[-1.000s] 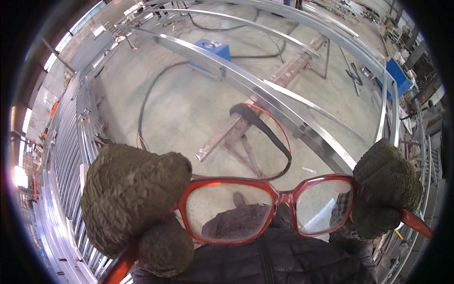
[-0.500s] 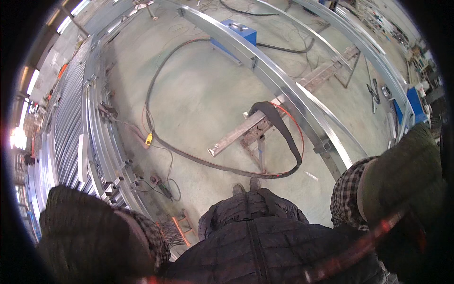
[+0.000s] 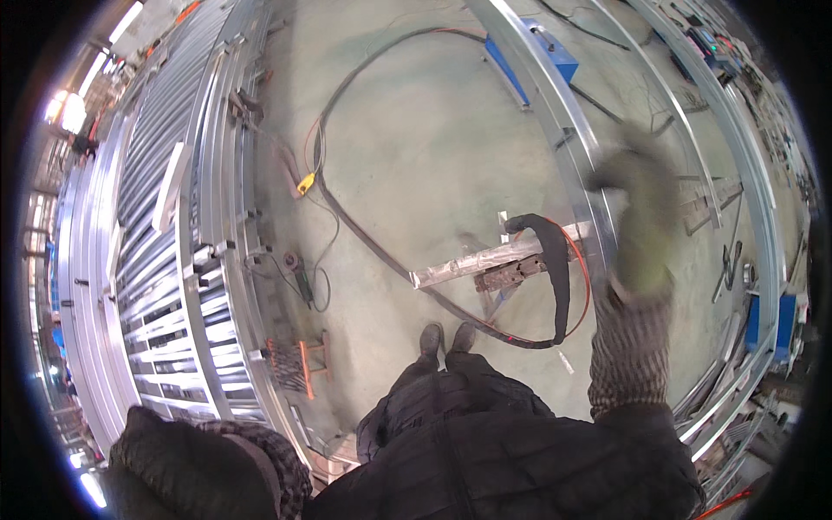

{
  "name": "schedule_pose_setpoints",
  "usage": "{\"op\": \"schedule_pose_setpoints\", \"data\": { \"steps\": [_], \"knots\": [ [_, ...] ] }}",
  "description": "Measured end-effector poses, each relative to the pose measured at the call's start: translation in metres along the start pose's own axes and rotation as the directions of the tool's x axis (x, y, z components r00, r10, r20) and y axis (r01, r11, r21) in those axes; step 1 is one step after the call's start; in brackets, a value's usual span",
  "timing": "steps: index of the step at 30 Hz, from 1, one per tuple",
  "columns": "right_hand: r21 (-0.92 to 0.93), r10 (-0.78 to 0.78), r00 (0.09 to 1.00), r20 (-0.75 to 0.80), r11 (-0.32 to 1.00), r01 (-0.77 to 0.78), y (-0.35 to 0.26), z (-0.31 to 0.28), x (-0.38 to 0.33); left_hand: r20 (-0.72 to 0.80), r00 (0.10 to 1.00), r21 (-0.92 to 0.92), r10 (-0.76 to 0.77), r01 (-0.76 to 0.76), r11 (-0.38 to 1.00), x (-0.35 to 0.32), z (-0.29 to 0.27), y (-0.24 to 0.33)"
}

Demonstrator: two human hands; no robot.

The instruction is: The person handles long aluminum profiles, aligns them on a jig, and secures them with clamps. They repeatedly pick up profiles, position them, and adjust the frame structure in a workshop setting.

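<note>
My right hand, in a dark greenish glove with a checked cuff, is stretched forward and smeared by motion. It is over or right beside a long shiny metal beam; I cannot tell if it touches it. My left hand, in a dark glove, is at the lower left edge, close to the camera, its fingers not readable. Below the beam, a rusty metal trestle stands on the floor. A thick black sleeved cable with a red line loops over the trestle.
Stacked metal bars and frames line the left. On the floor are an angle grinder, a yellow connector, an orange-framed rack and the cable's wide loop. A blue box stands behind the beam, another blue box at right.
My right hand has moved from the lower right, forward to the beam. My left hand has dropped lower in the picture. The view has turned, so the scene is shifted and rotated.
</note>
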State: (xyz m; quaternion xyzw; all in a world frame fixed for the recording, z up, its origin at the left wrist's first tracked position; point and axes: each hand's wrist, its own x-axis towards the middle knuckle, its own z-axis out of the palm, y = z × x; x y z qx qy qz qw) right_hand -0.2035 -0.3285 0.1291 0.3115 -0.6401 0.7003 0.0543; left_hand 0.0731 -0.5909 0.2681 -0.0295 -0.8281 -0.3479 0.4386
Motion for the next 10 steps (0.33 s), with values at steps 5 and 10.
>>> {"op": "schedule_pose_setpoints", "data": {
  "steps": [5,10],
  "knots": [
    [-0.967,0.840,0.534,0.096,0.206,-0.149,0.208,0.030,0.014,-0.008,0.994,0.083,-0.111,0.112,0.990,-0.020,0.000,-0.017],
    [-0.996,0.996,-0.050,-0.076,-0.074,0.046,0.280,0.037,-0.010,0.071,0.902,-0.039,-0.426,0.429,0.902,-0.060,0.006,-0.038]
  ]
}}
